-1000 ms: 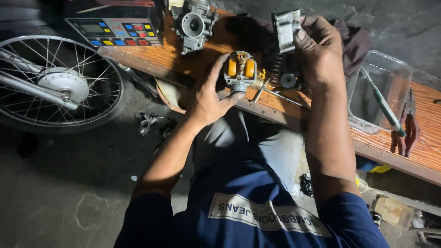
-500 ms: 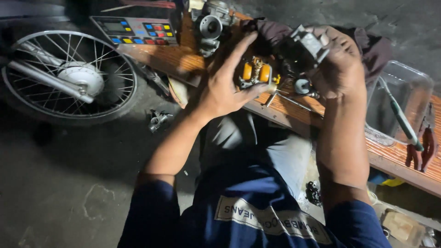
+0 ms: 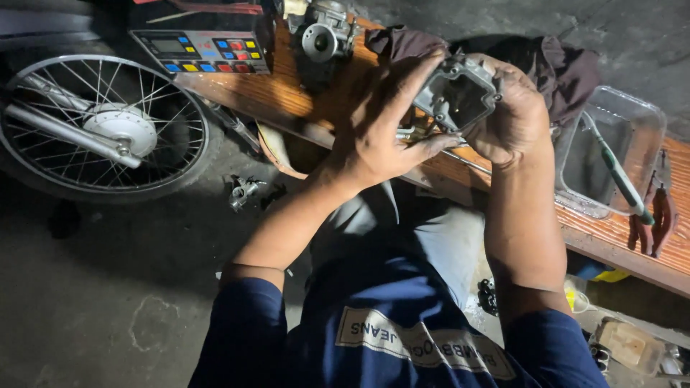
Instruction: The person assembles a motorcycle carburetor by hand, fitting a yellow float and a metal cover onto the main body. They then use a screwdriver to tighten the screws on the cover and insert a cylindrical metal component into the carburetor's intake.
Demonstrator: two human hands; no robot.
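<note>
My right hand (image 3: 512, 115) grips a grey metal bowl-shaped casting (image 3: 458, 92), its hollow side facing me. My left hand (image 3: 381, 133) covers a small metal part with a thin shaft (image 3: 408, 134) just left of that casting, fingers wrapped around it and touching the casting's edge. Both hands hover over the wooden bench (image 3: 302, 90). A second grey carburettor body (image 3: 327, 32) stands on the bench behind my left hand.
A spoked wheel with a hub (image 3: 108, 129) lies left on the floor. An electronic scale with coloured buttons (image 3: 205, 50) sits on the bench. At right are a clear plastic tray (image 3: 611, 154) holding a green-handled screwdriver (image 3: 618, 176), red pliers (image 3: 655, 215), and a dark rag (image 3: 553, 61).
My hands have come together: the left closed over the part with yellow floats, now hidden, and the right brought the grey casting against it. The view shifted closer.
</note>
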